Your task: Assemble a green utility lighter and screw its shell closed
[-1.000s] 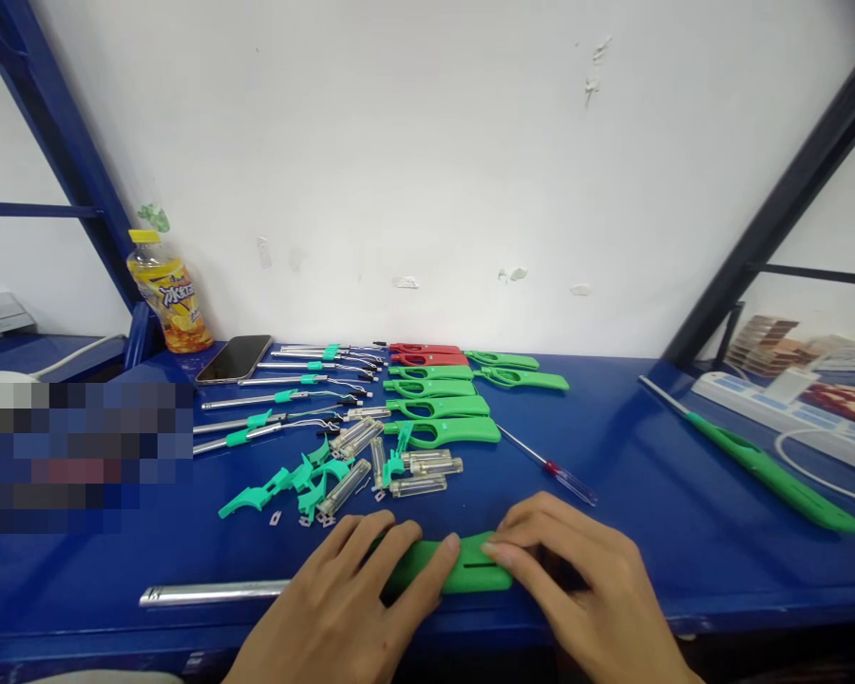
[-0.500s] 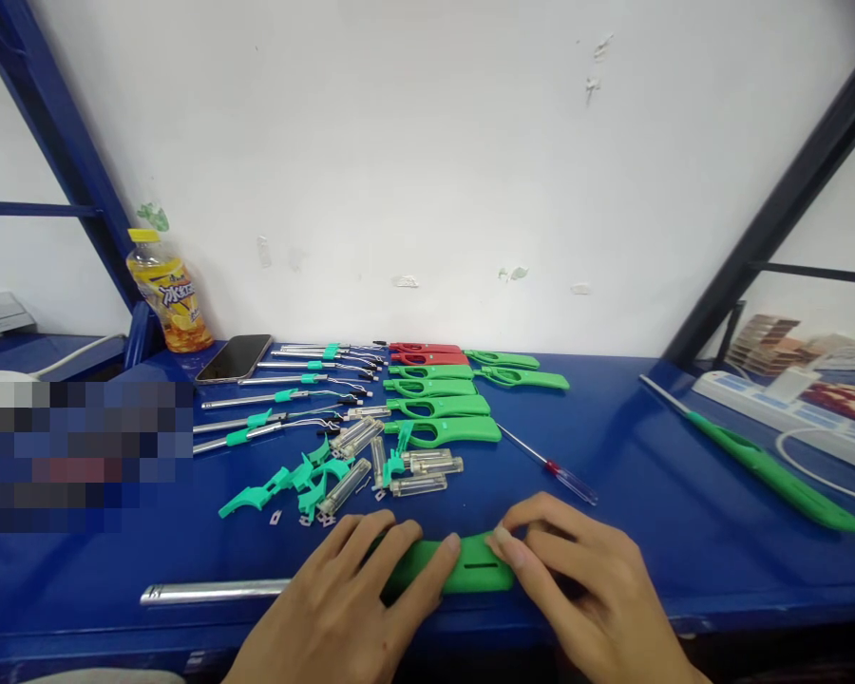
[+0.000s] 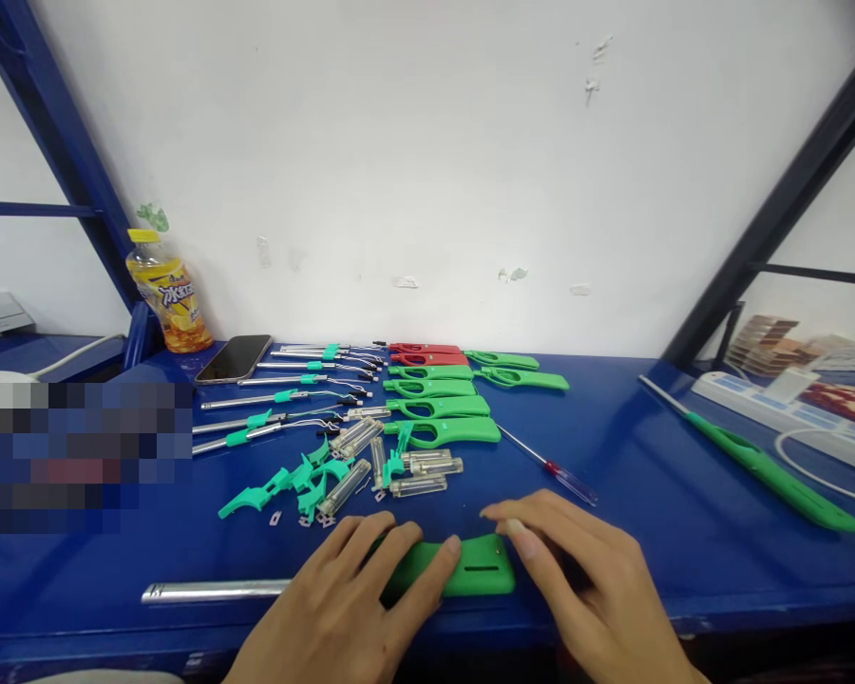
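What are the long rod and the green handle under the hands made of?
The rod looks like polished metal, probably steel: it is silvery with bright streaks of reflection. The green handle seems to be molded plastic, smooth and satin, judging by its even color and soft sheen.

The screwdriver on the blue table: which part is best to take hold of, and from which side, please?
Probably grip its clear handle from above and the near right side. It is thicker than the thin shaft, lies flat, and its end points towards the right hand's side, away from the green shells.
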`<state>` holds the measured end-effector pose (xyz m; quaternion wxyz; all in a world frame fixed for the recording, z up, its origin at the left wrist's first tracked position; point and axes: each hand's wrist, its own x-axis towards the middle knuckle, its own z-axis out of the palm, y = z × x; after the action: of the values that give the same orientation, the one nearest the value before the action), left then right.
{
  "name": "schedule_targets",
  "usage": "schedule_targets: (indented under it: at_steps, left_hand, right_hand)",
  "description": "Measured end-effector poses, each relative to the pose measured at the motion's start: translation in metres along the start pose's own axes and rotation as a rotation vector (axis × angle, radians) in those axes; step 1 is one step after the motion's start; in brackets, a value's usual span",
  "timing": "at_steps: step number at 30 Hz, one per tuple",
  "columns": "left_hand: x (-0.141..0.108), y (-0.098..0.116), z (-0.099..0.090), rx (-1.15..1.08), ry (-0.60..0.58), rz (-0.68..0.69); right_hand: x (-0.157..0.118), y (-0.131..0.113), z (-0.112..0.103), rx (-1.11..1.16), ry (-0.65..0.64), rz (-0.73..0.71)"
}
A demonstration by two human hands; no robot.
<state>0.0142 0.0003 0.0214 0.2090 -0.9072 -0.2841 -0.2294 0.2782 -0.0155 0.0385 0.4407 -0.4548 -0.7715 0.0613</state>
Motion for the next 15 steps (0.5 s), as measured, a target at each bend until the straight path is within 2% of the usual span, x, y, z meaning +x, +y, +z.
schedule_targets:
  at_steps: [3, 6, 8, 10, 12, 15]
  left_hand:
    - [0.002, -0.001, 0.001, 0.004, 0.010, 0.000]
    - [0.003, -0.002, 0.007, -0.007, 0.074, -0.007]
    - [0.003, -0.002, 0.010, -0.005, 0.123, 0.002]
    - [0.003, -0.001, 0.010, 0.002, 0.104, -0.005]
    - [0.003, 0.000, 0.007, 0.000, 0.046, -0.032]
    - [0.003, 0.001, 0.002, -0.008, 0.042, -0.025]
  right_hand:
    - [-0.004, 0.009, -0.003, -0.148, 0.164, 0.003]
    - [-0.007, 0.026, -0.011, -0.442, 0.271, 0.017]
    - [-0.011, 0.040, -0.017, -0.621, 0.234, 0.080]
    - [-0.016, 0.051, -0.022, -0.692, 0.172, 0.174]
    - [-0.021, 0.058, -0.025, -0.706, 0.136, 0.290]
    - [-0.024, 0.062, -0.032, -0.693, 0.120, 0.422]
